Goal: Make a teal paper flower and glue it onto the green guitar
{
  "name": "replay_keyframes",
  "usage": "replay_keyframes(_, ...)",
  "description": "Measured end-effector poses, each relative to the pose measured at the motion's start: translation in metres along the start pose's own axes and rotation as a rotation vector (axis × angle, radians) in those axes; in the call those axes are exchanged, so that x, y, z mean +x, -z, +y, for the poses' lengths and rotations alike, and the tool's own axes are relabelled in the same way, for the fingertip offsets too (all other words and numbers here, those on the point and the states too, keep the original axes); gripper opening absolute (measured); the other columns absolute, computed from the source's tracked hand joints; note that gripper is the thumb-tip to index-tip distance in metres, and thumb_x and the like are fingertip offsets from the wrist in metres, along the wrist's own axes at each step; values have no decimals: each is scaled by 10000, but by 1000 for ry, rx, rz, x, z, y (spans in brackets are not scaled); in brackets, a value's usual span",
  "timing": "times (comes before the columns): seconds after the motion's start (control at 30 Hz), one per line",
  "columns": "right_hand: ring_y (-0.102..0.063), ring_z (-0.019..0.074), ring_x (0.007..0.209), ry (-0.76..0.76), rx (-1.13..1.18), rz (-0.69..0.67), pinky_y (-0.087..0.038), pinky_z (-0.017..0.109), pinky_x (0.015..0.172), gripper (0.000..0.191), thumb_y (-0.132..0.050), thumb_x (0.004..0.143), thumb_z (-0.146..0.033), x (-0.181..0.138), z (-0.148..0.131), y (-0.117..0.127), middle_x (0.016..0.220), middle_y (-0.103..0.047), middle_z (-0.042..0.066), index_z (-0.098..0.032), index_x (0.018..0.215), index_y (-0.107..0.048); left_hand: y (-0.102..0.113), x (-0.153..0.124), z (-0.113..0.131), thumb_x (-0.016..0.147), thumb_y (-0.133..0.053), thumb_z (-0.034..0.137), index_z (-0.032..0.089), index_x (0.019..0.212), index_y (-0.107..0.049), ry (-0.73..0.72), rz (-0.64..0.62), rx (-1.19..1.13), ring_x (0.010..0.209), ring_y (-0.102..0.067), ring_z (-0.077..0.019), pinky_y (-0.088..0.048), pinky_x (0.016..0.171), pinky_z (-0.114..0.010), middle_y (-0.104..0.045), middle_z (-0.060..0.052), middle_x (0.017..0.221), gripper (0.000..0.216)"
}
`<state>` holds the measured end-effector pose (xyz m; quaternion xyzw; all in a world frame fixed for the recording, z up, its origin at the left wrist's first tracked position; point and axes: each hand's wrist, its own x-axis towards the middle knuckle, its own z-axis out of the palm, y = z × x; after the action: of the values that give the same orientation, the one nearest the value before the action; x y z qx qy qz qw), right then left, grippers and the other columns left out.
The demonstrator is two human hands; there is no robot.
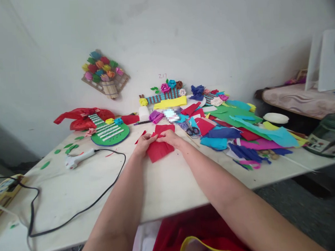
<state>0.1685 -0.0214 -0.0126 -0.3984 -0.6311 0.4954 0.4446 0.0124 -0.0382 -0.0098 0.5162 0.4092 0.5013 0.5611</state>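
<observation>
Both my hands rest on a red sheet of paper (pixel 160 150) lying on the white table (pixel 75 191). My left hand (pixel 144 143) pinches the sheet's upper left edge with curled fingers. My right hand (pixel 170 137) presses its fingers together on the upper middle of the same sheet. More red paper pieces (pixel 164 128) lie just behind the hands.
A white glue gun (pixel 79 158) with a black cord (pixel 76 214) lies to the left. Scissors (pixel 192 130) sit right of my hands. A heap of coloured paper (pixel 241 132) covers the right side. A green paper craft (pixel 110 133), paper flowers (pixel 169 88) and a white plate (pixel 275 117) stand further back.
</observation>
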Motion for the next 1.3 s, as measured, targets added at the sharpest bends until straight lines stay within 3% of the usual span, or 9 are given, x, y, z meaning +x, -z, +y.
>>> replay_keyframes(0.23, -385, 72, 478, -31, 51, -5, -282, 233, 504, 369, -732, 478, -325, -6, -6, 0, 448, -389, -82, -175, 481, -395, 0, -2, 0, 527, -800, 353, 155, 633, -520, -19, -25, -17, 446, -525, -98, -388, 447, -209, -590, 19, 549, 359)
replay_keyframes(0.43, -480, 118, 558, -28, 151, -28, -339, 254, 545, 307, -683, 562, -426, -8, -12, 5, 531, -534, -14, -163, 539, -526, 2, -1, 0, 534, -788, 404, 154, 639, -539, -35, -31, -6, 487, -551, -109, -411, 478, -217, -617, 5, 591, 368)
replay_keyframes(0.63, -468, 118, 554, 47, 23, 72, -329, 247, 529, 332, -666, 579, -445, -2, -5, 5, 499, -501, -21, -163, 508, -504, 2, -1, 0, 541, -785, 417, 149, 670, -560, -12, -40, 3, 502, -563, -117, -429, 495, -229, -634, -8, 621, 373)
replay_keyframes(0.97, -437, 103, 557, 103, -16, 128, -340, 248, 547, 270, -620, 602, -416, 4, 0, 4, 546, -496, -30, -162, 550, -545, 0, -1, 1, 540, -791, 404, 143, 675, -565, -1, -32, 9, 503, -568, -119, -430, 484, -223, -636, -14, 618, 371)
replay_keyframes(1.3, -432, 100, 560, 97, 36, 135, -345, 248, 557, 264, -635, 601, -403, -1, -6, 2, 552, -488, -34, -157, 549, -555, 0, -4, 3, 529, -803, 366, 132, 754, -650, 50, -85, 19, 595, -629, -176, -489, 574, -278, -674, -52, 682, 359)
